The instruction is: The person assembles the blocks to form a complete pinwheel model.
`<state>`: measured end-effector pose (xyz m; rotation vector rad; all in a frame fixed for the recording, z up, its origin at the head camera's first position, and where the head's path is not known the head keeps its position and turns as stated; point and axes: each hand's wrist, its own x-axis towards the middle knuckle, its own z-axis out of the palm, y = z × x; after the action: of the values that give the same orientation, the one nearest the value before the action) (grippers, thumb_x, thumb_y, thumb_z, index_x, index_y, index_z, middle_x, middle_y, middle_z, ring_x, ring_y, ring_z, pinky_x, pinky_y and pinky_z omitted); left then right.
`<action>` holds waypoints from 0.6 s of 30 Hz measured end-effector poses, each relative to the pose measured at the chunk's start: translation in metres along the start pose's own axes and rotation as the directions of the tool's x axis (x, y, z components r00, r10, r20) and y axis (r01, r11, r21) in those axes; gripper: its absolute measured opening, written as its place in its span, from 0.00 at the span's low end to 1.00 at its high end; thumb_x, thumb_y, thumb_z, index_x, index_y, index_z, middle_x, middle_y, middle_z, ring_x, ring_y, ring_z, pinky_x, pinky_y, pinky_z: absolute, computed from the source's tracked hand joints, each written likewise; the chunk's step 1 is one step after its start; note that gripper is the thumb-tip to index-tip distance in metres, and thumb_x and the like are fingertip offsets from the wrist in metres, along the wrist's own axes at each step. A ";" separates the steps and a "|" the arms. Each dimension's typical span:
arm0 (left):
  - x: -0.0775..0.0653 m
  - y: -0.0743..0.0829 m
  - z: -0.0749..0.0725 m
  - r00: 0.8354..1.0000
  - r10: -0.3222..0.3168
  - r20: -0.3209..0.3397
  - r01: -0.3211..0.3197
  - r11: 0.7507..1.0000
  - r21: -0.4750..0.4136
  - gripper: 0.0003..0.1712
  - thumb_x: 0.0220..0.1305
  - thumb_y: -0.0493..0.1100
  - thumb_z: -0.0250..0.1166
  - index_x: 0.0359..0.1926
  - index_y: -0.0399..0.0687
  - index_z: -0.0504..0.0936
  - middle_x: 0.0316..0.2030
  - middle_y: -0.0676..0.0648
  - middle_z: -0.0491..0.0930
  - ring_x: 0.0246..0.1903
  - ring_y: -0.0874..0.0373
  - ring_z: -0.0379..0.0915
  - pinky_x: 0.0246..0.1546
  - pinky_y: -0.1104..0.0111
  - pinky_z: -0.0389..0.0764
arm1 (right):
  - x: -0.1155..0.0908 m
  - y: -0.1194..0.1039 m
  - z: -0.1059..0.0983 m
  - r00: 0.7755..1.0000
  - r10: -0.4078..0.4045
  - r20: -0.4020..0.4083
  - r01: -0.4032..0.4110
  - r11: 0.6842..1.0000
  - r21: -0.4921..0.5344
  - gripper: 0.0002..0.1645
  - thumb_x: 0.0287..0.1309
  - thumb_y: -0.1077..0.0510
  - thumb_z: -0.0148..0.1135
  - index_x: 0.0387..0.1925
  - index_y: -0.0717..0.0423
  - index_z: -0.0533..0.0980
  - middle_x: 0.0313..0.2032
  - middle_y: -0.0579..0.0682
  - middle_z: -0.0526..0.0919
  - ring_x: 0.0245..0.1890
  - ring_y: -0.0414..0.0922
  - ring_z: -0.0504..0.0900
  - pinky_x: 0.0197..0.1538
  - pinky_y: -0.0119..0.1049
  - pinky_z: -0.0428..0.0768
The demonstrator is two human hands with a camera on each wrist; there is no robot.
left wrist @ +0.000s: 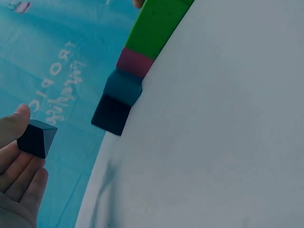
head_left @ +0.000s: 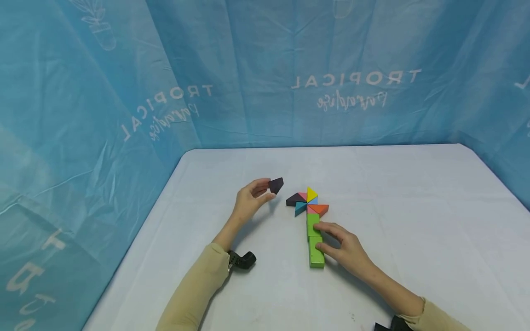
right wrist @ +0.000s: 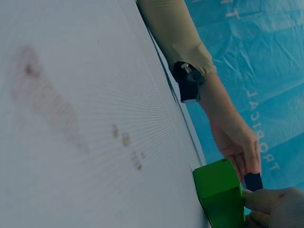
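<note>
My left hand (head_left: 250, 201) holds a small black wooden block (head_left: 276, 185) between thumb and fingers, raised above the table. In the left wrist view the block (left wrist: 34, 138) shows slanted faces. Two green rectangular blocks, an upper one (head_left: 312, 221) and a lower one (head_left: 316, 257), lie end to end. My right hand (head_left: 352, 252) rests at their right side, index finger on the upper one and thumb on the lower one. Beyond them a pinwheel of coloured pieces includes a yellow triangle (head_left: 311, 195), an orange triangle (head_left: 319, 209), a teal triangle (head_left: 300, 208) and another black block (head_left: 294, 200).
A white cloth (head_left: 389, 193) covers the table. Blue printed curtains (head_left: 256, 110) hang behind and beside it. Black wrist cameras sit on both forearms, the left one (head_left: 243, 260) close over the cloth. Brownish stains (right wrist: 126, 138) mark the cloth in the right wrist view.
</note>
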<state>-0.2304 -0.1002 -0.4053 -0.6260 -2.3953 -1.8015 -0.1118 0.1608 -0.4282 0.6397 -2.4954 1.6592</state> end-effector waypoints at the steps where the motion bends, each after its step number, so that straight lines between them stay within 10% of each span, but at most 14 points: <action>1: -0.003 0.002 0.000 1.000 0.004 0.009 -0.004 1.000 -0.003 0.29 0.56 0.35 0.69 0.57 0.28 0.72 0.53 0.34 0.75 0.53 0.44 0.72 0.55 0.61 0.73 | 0.000 0.000 0.000 1.000 0.001 -0.001 -0.001 1.000 -0.004 0.26 0.53 0.68 0.66 0.55 0.68 0.72 0.54 0.60 0.76 0.60 0.55 0.69 0.61 0.45 0.67; 18: -0.032 0.023 0.019 0.992 0.085 0.090 -0.082 0.996 -0.035 0.27 0.53 0.31 0.69 0.55 0.27 0.73 0.51 0.34 0.75 0.51 0.43 0.74 0.53 0.58 0.74 | 0.000 0.001 0.001 1.000 0.005 -0.002 -0.005 1.000 -0.019 0.26 0.53 0.68 0.66 0.55 0.67 0.73 0.54 0.59 0.76 0.60 0.55 0.69 0.60 0.45 0.67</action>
<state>-0.1900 -0.0861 -0.4000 -0.8170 -2.3626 -1.8173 -0.1120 0.1605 -0.4289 0.6302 -2.5102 1.6350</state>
